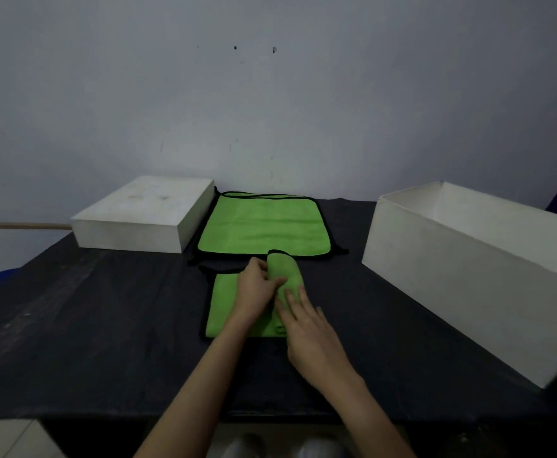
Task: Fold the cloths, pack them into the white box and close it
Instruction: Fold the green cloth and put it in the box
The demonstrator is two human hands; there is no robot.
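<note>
Cloth [226, 305] mid-table, right part rolled over leftward, fold running near-to-far; left hand [254, 292] pinches the fold's far end, right hand [310, 332] lies flat-fingered on its near end; open box [469, 276] well apart to right, right hand nearer.

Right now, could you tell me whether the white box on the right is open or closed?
Open: the white box shows its inner walls, and its lid lies apart at the table's far left.
</note>
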